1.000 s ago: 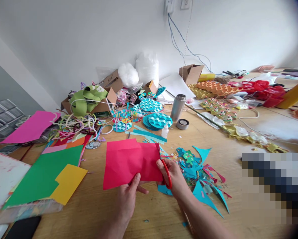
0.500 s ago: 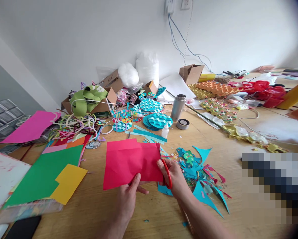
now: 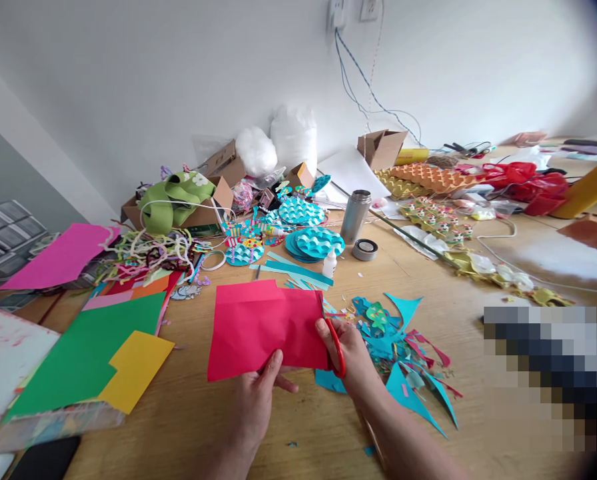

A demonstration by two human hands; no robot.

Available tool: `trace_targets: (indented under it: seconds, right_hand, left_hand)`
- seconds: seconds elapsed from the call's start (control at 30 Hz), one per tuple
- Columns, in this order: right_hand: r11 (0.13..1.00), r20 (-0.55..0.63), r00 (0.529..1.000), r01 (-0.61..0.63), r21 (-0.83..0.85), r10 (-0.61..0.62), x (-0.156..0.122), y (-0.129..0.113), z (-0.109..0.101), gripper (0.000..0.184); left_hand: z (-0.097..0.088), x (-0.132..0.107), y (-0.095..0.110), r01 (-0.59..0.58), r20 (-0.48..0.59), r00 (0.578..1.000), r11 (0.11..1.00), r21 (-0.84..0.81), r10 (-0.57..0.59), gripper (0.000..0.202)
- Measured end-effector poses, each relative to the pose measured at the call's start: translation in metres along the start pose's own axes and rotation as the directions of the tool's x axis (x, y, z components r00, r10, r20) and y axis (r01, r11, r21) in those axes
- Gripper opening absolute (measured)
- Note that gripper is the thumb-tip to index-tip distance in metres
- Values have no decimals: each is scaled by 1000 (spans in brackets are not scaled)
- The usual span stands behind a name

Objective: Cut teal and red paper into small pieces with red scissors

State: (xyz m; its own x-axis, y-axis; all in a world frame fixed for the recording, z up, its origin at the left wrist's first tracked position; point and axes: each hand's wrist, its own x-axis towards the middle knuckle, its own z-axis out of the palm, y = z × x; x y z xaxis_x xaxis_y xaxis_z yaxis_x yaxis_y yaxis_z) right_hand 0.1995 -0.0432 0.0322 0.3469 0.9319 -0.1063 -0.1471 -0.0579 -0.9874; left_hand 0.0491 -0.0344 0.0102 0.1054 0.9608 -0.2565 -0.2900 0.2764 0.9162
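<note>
A sheet of red paper [image 3: 258, 330] with a stepped top edge is held up over the table. My left hand [image 3: 261, 393] grips its lower edge, thumb on the front and fingers behind. At the sheet's right edge, my right hand [image 3: 351, 350] is closed round red-handled scissors [image 3: 337, 350]; its thumb also overlaps the paper. The blades lie along that edge and are partly hidden. Blue paper scraps [image 3: 386, 333] and thin red offcuts [image 3: 432, 347] are heaped just right of my right hand.
Green paper [image 3: 88, 353] and yellow paper [image 3: 136, 370] lie at left. Behind the red sheet stand a white glue bottle [image 3: 330, 263], a steel flask [image 3: 356, 217], its lid [image 3: 365, 249] and stacked blue wavy-topped discs [image 3: 314, 243]. Pipe cleaners [image 3: 148, 253] are piled back left.
The whole view has shifted very slightly. Both hands, the red paper and the scissors keep nearly the same positions relative to one another.
</note>
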Motion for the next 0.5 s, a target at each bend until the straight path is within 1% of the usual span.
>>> trace_targets:
  seconds: [0.07, 0.17, 0.33, 0.5]
  right_hand:
    - [996, 55, 997, -49, 72, 46, 0, -1, 0, 43]
    - [989, 78, 995, -78, 127, 68, -1, -5, 1, 40]
    - [990, 77, 995, -70, 119, 61, -3, -12, 3, 38]
    - [993, 66, 996, -74, 94, 68, 1, -5, 0, 37]
  left_hand:
    - [-1, 0, -2, -4, -1, 1000, 1000, -1, 4, 54]
    - [-1, 0, -4, -16, -9, 1000, 1000, 3, 16, 57]
    - [2, 0, -2, -14, -15, 1000, 1000, 24, 15, 56]
    - [3, -2, 1, -13, -17, 1000, 999, 47, 13, 49]
